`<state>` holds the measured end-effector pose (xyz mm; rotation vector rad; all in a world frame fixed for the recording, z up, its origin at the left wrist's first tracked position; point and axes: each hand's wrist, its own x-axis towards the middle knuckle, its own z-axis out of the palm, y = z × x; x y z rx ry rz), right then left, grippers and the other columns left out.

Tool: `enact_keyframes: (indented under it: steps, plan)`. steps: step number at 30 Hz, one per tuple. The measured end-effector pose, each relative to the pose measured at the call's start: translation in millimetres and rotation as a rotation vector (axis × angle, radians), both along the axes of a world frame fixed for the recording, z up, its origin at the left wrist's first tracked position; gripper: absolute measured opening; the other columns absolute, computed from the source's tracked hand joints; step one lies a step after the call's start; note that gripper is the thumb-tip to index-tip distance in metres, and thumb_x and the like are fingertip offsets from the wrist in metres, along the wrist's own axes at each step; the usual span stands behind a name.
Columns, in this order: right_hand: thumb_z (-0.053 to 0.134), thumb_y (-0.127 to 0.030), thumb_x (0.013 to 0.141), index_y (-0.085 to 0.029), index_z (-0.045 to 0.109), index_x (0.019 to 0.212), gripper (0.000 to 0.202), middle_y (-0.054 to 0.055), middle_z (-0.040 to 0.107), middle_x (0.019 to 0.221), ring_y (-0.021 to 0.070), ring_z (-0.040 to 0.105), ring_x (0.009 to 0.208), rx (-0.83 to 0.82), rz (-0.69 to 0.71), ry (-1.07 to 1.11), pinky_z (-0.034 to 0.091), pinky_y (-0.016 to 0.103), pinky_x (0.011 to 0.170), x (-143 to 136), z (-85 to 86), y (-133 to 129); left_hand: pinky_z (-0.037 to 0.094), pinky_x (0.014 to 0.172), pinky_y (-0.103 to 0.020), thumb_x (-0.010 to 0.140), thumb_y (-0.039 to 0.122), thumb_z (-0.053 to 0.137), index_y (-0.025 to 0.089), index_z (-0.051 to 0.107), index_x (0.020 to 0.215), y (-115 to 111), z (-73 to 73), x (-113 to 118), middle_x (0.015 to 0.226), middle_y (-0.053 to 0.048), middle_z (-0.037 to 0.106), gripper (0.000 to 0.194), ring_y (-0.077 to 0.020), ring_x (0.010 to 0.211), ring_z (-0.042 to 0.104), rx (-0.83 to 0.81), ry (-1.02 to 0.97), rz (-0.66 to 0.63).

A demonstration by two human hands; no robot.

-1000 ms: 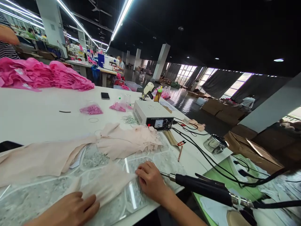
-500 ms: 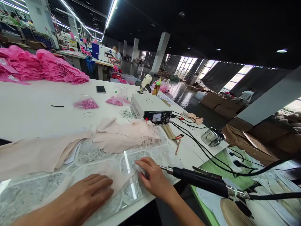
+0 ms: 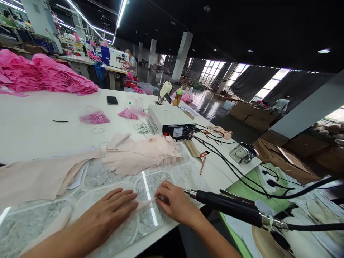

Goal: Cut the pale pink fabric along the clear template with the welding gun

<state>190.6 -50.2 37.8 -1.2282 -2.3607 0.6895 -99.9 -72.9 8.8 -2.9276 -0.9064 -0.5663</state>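
My left hand point(image 3: 107, 211) lies flat over a thin pale pink fabric strip point(image 3: 143, 204) on the clear patterned mat point(image 3: 153, 181), fingers stretched out. My right hand point(image 3: 176, 202) pinches the strip's right end between thumb and forefinger, so the strip runs taut between both hands. A black-handled tool point(image 3: 228, 207) with a metal tip reaches in from the right. Its tip passes behind my right hand, and I cannot tell whether the hand touches it. Beyond the hands is a layered pile of pale pink fabric pieces point(image 3: 142, 154). Longer pale fabric point(image 3: 37, 175) stretches to the left.
A control box point(image 3: 172, 120) with black cables point(image 3: 228, 165) stands behind the fabric. Bags of pink bits point(image 3: 94, 116), a phone point(image 3: 112, 100) and pink fabric stacks point(image 3: 53, 73) lie further back. A glass jar point(image 3: 243, 154) stands near the right edge. A person point(image 3: 131, 62) sits beyond.
My left hand has moved right and slightly up along the strip. My right fingers have closed into a pinch on its end. The view has shifted slightly.
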Motion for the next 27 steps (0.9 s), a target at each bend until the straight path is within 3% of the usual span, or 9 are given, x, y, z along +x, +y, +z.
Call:
enact_keyframes:
  steps: [4, 9, 13, 16, 21, 27]
  plan:
    - [0.062, -0.011, 0.084, -0.019, 0.064, 0.077, 0.011, 0.001, 0.063, 0.079, 0.0130, 0.057, 0.066, -0.026, -0.073, -0.032, 0.040, 0.024, 0.061, 0.5, 3.9, 2.3, 0.039, 0.117, -0.036, 0.104, 0.026, 0.050, 0.033, 0.057, 0.140, 11.1, -6.4, 10.1, 0.137, 0.001, 0.065, 0.038, -0.0193, 0.127, 0.061, -0.009, 0.005, 0.014]
    - [0.056, -0.017, 0.088, -0.019, 0.054, 0.061, 0.027, -0.002, 0.053, 0.057, 0.0127, 0.048, 0.054, -0.006, -0.220, -0.031, 0.029, 0.026, 0.053, 6.0, 0.5, 0.3, 0.033, 0.120, -0.038, 0.105, 0.024, 0.046, 0.032, 0.043, 0.151, 11.6, -16.0, 8.4, 0.145, 0.001, 0.059, 0.047, -0.0183, 0.133, 0.056, 0.046, 0.010, 0.014]
    - [0.055, -0.018, 0.089, -0.017, 0.063, 0.086, 0.009, 0.002, 0.063, 0.071, 0.0145, 0.056, 0.060, 0.062, -0.266, 0.019, 0.039, 0.026, 0.058, 6.4, -9.1, -8.1, 0.027, 0.123, -0.041, 0.105, 0.020, 0.043, 0.030, 0.034, 0.156, 9.6, -12.9, 9.0, 0.152, 0.000, 0.050, 0.053, -0.0191, 0.139, 0.049, 0.118, 0.015, 0.007]
    - [0.056, -0.018, 0.089, -0.017, 0.065, 0.099, 0.014, 0.004, 0.067, 0.082, 0.0133, 0.057, 0.059, 0.107, -0.232, 0.061, 0.045, 0.026, 0.059, 8.2, -17.7, -16.8, 0.026, 0.123, -0.040, 0.104, 0.019, 0.044, 0.030, 0.032, 0.157, 6.0, -4.3, 9.4, 0.152, 0.000, 0.050, 0.056, -0.0191, 0.140, 0.048, 0.121, 0.033, -0.010]
    - [0.060, -0.012, 0.083, -0.021, 0.066, 0.095, 0.016, 0.006, 0.068, 0.088, 0.0172, 0.065, 0.070, 0.296, -0.160, 0.074, 0.050, 0.027, 0.063, 16.2, -31.8, -26.2, 0.037, 0.117, -0.032, 0.105, 0.031, 0.048, 0.032, 0.031, 0.157, -2.0, 8.7, 9.3, 0.150, 0.001, 0.051, 0.055, -0.0186, 0.133, 0.056, 0.144, 0.080, -0.002]
    - [0.050, -0.010, 0.090, -0.021, 0.065, 0.085, 0.020, 0.004, 0.063, 0.077, 0.0163, 0.063, 0.064, 0.442, -0.150, 0.069, 0.048, 0.025, 0.058, 20.2, -43.7, -20.7, 0.048, 0.104, -0.024, 0.108, 0.038, 0.041, 0.032, 0.032, 0.157, -3.8, 15.3, 10.8, 0.148, 0.002, 0.054, 0.050, -0.0180, 0.125, 0.062, 0.205, 0.050, -0.004]
